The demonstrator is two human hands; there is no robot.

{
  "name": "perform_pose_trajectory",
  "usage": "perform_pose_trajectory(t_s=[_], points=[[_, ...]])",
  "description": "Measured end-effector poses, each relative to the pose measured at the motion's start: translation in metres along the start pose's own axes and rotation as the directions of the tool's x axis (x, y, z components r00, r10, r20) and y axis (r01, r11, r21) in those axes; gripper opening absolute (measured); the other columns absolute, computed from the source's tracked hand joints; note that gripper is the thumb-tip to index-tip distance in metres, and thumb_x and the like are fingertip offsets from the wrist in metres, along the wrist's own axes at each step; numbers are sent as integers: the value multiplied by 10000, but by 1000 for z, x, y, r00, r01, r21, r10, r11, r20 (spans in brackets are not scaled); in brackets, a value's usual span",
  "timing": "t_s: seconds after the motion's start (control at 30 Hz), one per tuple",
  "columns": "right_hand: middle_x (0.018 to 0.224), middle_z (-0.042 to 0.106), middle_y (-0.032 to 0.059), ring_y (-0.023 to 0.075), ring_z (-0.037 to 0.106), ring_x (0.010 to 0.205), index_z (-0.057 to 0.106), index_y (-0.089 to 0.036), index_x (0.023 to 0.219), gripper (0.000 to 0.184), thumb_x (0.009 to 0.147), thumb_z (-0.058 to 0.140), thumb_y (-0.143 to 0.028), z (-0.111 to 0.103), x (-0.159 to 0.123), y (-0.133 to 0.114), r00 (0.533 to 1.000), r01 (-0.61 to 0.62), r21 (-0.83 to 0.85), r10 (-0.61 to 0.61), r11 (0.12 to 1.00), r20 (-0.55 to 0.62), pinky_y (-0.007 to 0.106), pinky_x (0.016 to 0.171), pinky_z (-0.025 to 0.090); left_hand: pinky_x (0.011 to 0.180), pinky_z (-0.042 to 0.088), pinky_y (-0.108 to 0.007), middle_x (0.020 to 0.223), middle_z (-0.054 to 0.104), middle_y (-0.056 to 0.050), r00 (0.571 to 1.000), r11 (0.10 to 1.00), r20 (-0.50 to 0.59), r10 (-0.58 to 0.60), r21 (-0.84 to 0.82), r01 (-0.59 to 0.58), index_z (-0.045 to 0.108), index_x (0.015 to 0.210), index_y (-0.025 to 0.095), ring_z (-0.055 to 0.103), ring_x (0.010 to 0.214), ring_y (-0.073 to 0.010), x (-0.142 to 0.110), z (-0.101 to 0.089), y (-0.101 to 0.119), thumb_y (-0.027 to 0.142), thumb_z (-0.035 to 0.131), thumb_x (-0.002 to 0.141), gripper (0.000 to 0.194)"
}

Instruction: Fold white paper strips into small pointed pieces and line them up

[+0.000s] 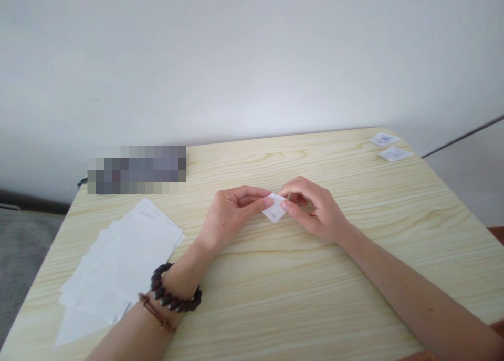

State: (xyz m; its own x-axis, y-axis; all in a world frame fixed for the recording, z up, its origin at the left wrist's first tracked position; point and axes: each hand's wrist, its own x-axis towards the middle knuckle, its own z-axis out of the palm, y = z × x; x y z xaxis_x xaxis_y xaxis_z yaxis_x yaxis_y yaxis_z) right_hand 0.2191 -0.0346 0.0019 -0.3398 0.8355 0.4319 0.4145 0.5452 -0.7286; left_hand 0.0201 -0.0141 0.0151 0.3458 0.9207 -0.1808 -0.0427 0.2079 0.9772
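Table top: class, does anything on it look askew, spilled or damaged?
Only mildly: the loose paper sheets on the left lie in an uneven fan, corners jutting instead of squared up. No spill shows, and the held folded paper has no obvious damage.

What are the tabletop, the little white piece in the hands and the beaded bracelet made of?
Tabletop: probably satin wood-look laminate; pale, wavy grain shows, though real wood is possible.
White piece: seemingly matte paper, judging by its thin, straight edges.
Beaded bracelet: perhaps wood, slightly glossy; its beads are dark, round and brownish.
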Motion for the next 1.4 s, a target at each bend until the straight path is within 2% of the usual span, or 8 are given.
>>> perform_pose_trajectory(t_s=[0.1,0.2,0.4,0.5,0.7,0.97,1.2,1.4], points=[[902,571,26,100,521,659,625,-217,921,49,876,605,-219,2,1,2,994,58,-39,-62,998,-95,249,570,433,700,575,-217,792,772,-18,1000,1000,-21,-9,12,9,748,836,151,722,736,-157,0,2,-1,271,807,683,203],[889,539,21,86,513,640,652,-207,866,17,857,640,-215,3,2,2,988,32,-38,-37,999,-150,233,539,426,697,574,-210,779,771,-12,1000,1000,-21,-13,1,13,748,832,151,720,720,-148,0,3,-2,257,806,682,192],[766,605,4,102,537,623,624,-194,820,126,855,648,-313,3,2,1,968,-244,177,251,954,-19,229,524,421,676,569,-180,761,771,1,1000,999,-16,20,-30,-20,753,789,159,713,690,-121,0,4,-2,213,793,695,116],[660,575,-22,89,473,540,611,-187,798,182,869,622,-354,2,2,-2,938,-345,158,345,925,27,232,489,368,670,568,-170,752,770,6,1000,999,-17,18,-41,-19,752,788,160,713,682,-115,0,4,-2,202,793,694,111],[694,576,-8,98,485,602,609,-176,779,190,915,544,-292,0,4,-4,970,-243,63,240,968,47,244,546,362,667,564,-159,775,773,8,1000,1000,22,-2,18,2,753,832,170,721,712,-120,-1,2,-1,237,786,710,143],[711,593,-9,96,501,611,612,-183,775,179,909,565,-291,0,3,-2,977,-214,64,214,975,10,233,551,373,694,551,-142,824,775,14,999,992,40,30,124,-35,767,848,189,711,752,-110,-1,-1,-2,268,748,757,122],[704,641,-3,110,552,629,644,-179,763,211,897,585,-332,-1,3,0,953,-303,39,303,952,13,239,578,410,621,531,-128,750,766,8,997,977,51,-53,209,41,766,828,175,680,654,-94,0,-4,4,322,756,740,171],[740,705,6,127,593,644,704,-197,766,186,844,659,-360,-1,3,2,932,-360,78,362,930,-26,249,580,426,597,503,-112,761,763,12,997,968,67,-37,249,19,774,850,187,660,643,-77,1,-8,5,320,739,758,166]])
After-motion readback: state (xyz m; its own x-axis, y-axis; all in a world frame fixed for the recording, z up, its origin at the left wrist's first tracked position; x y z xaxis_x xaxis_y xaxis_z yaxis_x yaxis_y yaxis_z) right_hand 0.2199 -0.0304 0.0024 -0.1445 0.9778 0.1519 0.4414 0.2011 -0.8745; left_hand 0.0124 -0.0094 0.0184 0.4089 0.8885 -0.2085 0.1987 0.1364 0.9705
